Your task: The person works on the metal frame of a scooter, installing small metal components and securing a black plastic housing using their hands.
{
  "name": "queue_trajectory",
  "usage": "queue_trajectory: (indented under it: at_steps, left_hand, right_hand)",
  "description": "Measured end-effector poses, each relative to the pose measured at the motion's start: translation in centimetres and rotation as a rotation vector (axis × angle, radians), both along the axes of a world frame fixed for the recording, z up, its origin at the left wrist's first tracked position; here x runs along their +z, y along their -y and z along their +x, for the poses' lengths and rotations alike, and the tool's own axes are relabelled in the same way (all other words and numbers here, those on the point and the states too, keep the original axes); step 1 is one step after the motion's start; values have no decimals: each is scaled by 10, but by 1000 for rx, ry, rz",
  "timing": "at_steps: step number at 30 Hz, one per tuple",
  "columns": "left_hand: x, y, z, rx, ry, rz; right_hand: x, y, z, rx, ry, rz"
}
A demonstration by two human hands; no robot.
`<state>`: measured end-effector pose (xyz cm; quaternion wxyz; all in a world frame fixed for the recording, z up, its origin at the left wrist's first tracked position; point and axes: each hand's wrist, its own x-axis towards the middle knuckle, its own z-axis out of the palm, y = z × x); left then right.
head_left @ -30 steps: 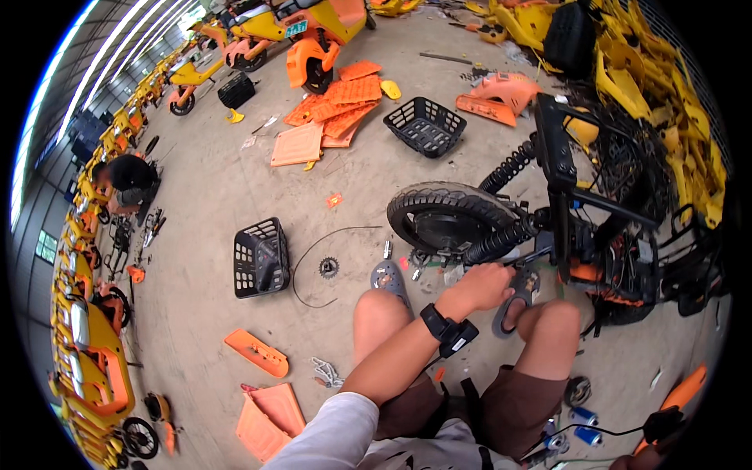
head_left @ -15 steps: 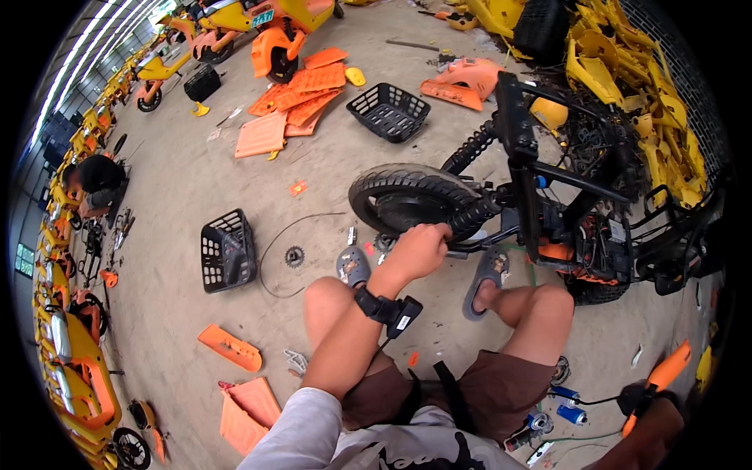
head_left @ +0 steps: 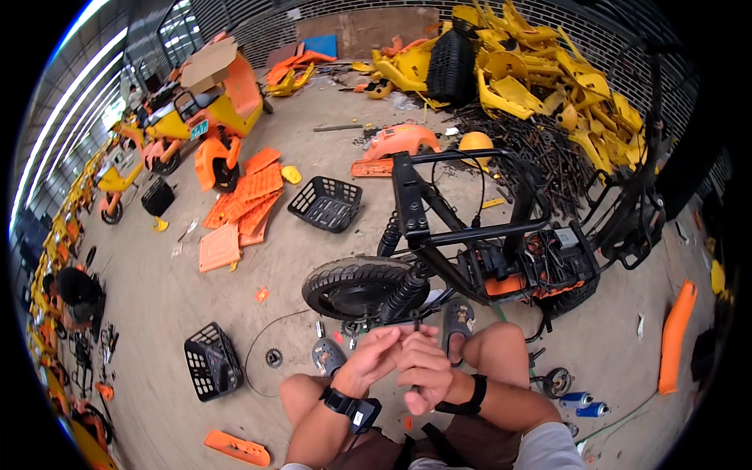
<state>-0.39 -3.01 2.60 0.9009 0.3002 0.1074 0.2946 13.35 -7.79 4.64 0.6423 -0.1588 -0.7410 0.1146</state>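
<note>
In front of my knees, both hands are raised close together just below the rear wheel (head_left: 352, 290) of a stripped scooter frame (head_left: 462, 235). My right hand (head_left: 427, 372) is curled round a slim dark rod (head_left: 416, 319); its end pokes up above the fingers, and its kind is hard to make out. Beside it, my left hand (head_left: 372, 360) has its fingertips pressed together near the rod's upper end; what they pinch is hidden. A black spring shock absorber (head_left: 403, 294) stands just beyond my hands. Black straps circle both wrists.
Black plastic baskets (head_left: 213, 362) lie to the left and ahead. A sprocket (head_left: 273, 358) and a thin cable are on the floor. At right are blue spray cans (head_left: 593, 410) and a long orange panel (head_left: 677, 337). Yellow panels (head_left: 540, 78) are heaped at the back. A person (head_left: 78, 294) crouches far left.
My left hand has drawn back from the wheel area toward my body. My right hand has come in from the far right, letting go of the orange panel, and joined it. The view has shifted.
</note>
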Motion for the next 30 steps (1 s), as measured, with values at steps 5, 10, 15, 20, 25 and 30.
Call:
queue_trajectory:
  at_steps: [5,10,15,20,25,30]
  left_hand:
    - [-25,4,-6,136,-70,-156]
    - [-17,-9,-7,357,-171,22]
    - [1,-17,4,548,-173,18]
    - [43,-20,6,531,-548,230]
    - [70,-49,-8,624,-905,802]
    - [137,-80,9,526,-1143,1028]
  right_hand:
    - [-11,-1,-11,62,97,-10]
    - [-4,1,-5,-173,86,9]
    - [-24,-17,11,-354,-424,-607]
    - [-24,-42,28,-641,-558,-525]
    - [-34,-44,28,-782,-406,-625]
    - [-36,-49,17,-827,-271,-638]
